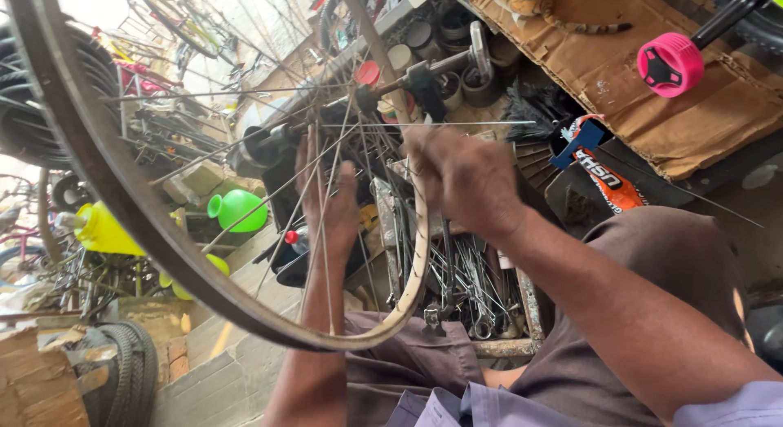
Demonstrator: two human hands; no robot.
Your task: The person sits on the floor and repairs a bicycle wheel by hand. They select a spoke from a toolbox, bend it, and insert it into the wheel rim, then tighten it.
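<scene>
A bicycle wheel rim [122, 207] with thin metal spokes stands on edge in front of me, its hub [265, 146] near the middle. My left hand [330, 203] reaches in behind the spokes, fingers apart, touching them below the hub. My right hand [461, 178] is in front, fingers pinched on a long loose spoke [457, 123] that lies level to the right of the hub. The rim's lower edge rests by my lap.
An open wooden box of spanners and tools [473, 288] sits under my hands. A green plastic can [241, 208], a yellow bottle [102, 230], a tyre [134, 362], cardboard [652, 84] and a pink pedal [670, 64] lie around. Bicycle parts crowd the back.
</scene>
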